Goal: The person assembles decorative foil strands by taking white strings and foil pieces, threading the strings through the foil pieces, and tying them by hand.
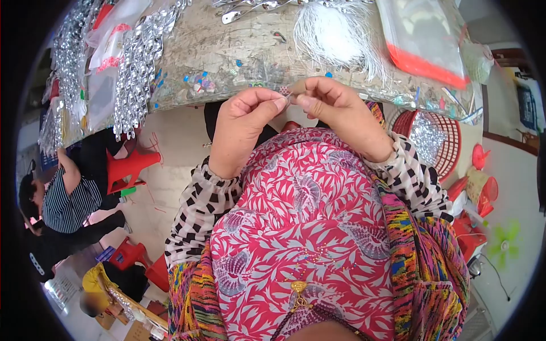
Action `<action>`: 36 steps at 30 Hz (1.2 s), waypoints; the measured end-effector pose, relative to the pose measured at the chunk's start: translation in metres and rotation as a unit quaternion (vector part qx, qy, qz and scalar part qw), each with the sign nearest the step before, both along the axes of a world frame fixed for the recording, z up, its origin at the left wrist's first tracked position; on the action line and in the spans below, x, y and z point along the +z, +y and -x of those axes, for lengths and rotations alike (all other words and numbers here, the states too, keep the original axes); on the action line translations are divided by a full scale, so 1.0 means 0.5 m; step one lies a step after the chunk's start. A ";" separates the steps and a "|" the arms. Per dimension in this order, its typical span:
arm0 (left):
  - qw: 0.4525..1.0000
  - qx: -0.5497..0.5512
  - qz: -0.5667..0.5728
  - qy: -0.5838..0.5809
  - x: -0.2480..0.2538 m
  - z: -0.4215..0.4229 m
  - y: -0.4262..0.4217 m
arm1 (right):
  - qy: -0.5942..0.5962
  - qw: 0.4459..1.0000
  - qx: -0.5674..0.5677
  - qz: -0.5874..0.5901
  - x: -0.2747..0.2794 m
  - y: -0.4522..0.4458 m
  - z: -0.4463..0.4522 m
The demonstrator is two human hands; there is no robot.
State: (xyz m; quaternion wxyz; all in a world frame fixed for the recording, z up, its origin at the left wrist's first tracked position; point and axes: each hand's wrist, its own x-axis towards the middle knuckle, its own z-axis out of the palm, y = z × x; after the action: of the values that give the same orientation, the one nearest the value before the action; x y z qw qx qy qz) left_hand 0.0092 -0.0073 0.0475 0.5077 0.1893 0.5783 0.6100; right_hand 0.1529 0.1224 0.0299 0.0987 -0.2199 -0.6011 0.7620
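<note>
In front of my body, at the near edge of the worn table (207, 48), my hands meet with their fingertips almost touching. My left hand (244, 128) is closed, thumb and forefinger pinched on something thin and too small to make out. A matching pinch closes my right hand (347, 116), the other fingers curled; what sits between its fingertips is also unclear. Just beyond them lies a loose bundle of white strings (333, 40). Silver metal pieces (253, 7) rest at the table's far side.
Silver strands (139, 68) hang over the table's left edge. Clear plastic bags with a red border (424, 40) lie at right. Below them stands a red basket (449, 142) of silvery pieces. A red stool (131, 167) and a person in a striped top (74, 199) are at left.
</note>
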 end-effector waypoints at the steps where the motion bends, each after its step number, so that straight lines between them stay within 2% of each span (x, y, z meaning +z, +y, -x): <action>1: 1.000 0.000 -0.001 0.022 -0.001 -0.003 0.001 | 0.015 1.000 0.004 0.021 -0.011 0.001 0.002; 3: 0.999 0.002 0.000 0.044 -0.011 -0.005 -0.002 | 0.033 0.999 0.017 0.038 -0.014 0.001 0.001; 5: 0.993 -0.003 -0.027 0.118 -0.028 -0.006 -0.007 | 0.051 0.997 0.031 0.054 -0.011 -0.005 0.001; 6: 0.993 -0.002 -0.026 0.117 -0.023 -0.008 -0.009 | 0.041 0.999 0.003 0.000 -0.001 -0.014 0.000; 7: 0.986 -0.016 -0.006 0.167 -0.015 -0.011 -0.011 | 0.031 0.998 -0.025 -0.054 0.007 -0.018 0.001; 8: 0.976 -0.030 0.015 0.216 -0.010 -0.012 -0.013 | 0.031 0.998 -0.024 -0.053 0.013 -0.018 0.002; 9: 0.976 -0.028 0.015 0.215 -0.013 -0.011 -0.016 | 0.044 0.967 -0.031 -0.249 0.019 -0.016 0.002; 10: 0.967 -0.028 0.001 0.253 -0.018 -0.010 -0.017 | 0.057 0.898 -0.037 -0.435 0.021 -0.015 0.002; 11: 0.957 -0.029 -0.014 0.290 -0.022 -0.009 -0.018 | 0.056 0.898 -0.037 -0.435 0.021 -0.014 0.002; 13: 0.942 -0.038 -0.021 0.333 -0.018 -0.009 -0.021 | 0.067 0.829 -0.024 -0.555 0.020 -0.009 0.004; 14: 0.925 -0.046 -0.027 0.376 -0.016 -0.008 -0.022 | 0.067 0.829 -0.023 -0.556 0.019 -0.007 0.004; 20: 0.882 -0.041 -0.057 0.466 -0.028 -0.002 -0.033 | 0.050 0.821 0.021 -0.568 0.022 -0.012 0.010; 22: 0.884 -0.037 -0.057 0.462 -0.028 0.000 -0.036 | 0.060 0.856 -0.002 -0.513 0.019 -0.002 0.009; 23: 0.886 -0.035 -0.058 0.459 -0.028 0.000 -0.037 | 0.061 0.856 0.000 -0.513 0.014 0.006 0.007; 25: 0.887 -0.035 -0.055 0.457 -0.023 0.000 -0.040 | 0.039 0.903 -0.002 -0.428 0.005 0.020 0.002; 36: 0.867 -0.041 -0.075 0.491 -0.025 -0.004 -0.038 | 0.039 0.898 0.054 -0.435 -0.004 0.007 0.000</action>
State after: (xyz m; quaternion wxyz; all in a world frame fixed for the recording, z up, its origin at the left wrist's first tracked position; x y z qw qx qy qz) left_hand 0.0112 -0.0265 0.0353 0.1670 0.5249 0.6973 0.4586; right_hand 0.1530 0.1258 0.0281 0.1665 -0.0927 -0.8795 0.4361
